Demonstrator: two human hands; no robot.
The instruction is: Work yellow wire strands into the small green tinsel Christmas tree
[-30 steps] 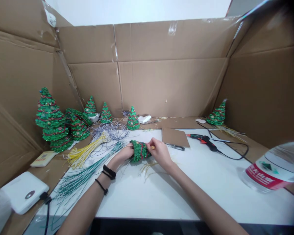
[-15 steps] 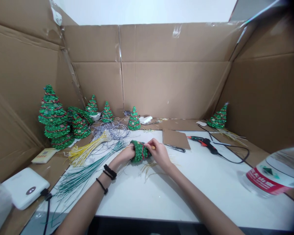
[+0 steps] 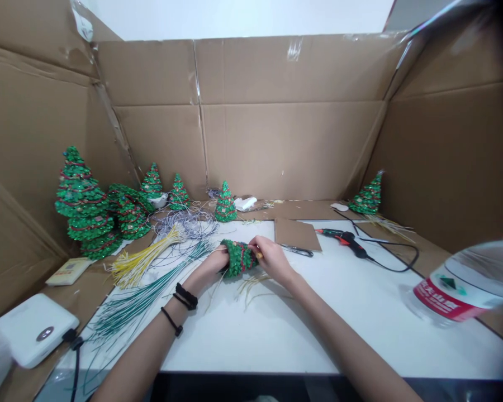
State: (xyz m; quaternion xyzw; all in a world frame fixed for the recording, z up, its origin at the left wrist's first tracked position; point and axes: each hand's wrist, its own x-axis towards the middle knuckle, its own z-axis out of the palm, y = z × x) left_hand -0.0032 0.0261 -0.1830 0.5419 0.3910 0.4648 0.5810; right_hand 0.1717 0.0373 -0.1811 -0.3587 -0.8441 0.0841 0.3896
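Observation:
A small green tinsel tree (image 3: pixel 236 259) with red garland lies on its side above the white tabletop (image 3: pixel 251 340). My left hand (image 3: pixel 218 260) is at its wide left end, the fingers hidden inside or behind it. At the tree's right side, my right hand (image 3: pixel 268 257) has its fingers pinched together on a small tan piece (image 3: pixel 259 255), too small to name. Pale yellow strands (image 3: pixel 251 285) lie on the tabletop just below. Green wires (image 3: pixel 151 296) and a yellow bundle (image 3: pixel 145 259) spread out to the left of my left hand.
Decorated trees (image 3: pixel 84 195) stand at the back left, another (image 3: pixel 366 195) at the back right. Tangled wire (image 3: pixel 186 220), a cardboard piece (image 3: pixel 297 234), scissors (image 3: pixel 297 250), a glue gun (image 3: pixel 347 240), a large bottle (image 3: pixel 456 290) and a white device (image 3: pixel 36 329) surround the work area. Cardboard walls (image 3: pixel 289 145) enclose it.
The view has shifted slightly, so the surroundings sit a little further left. My right fingers and the tan piece have tilted slightly at the tree's side; my left hand stays at its wide end.

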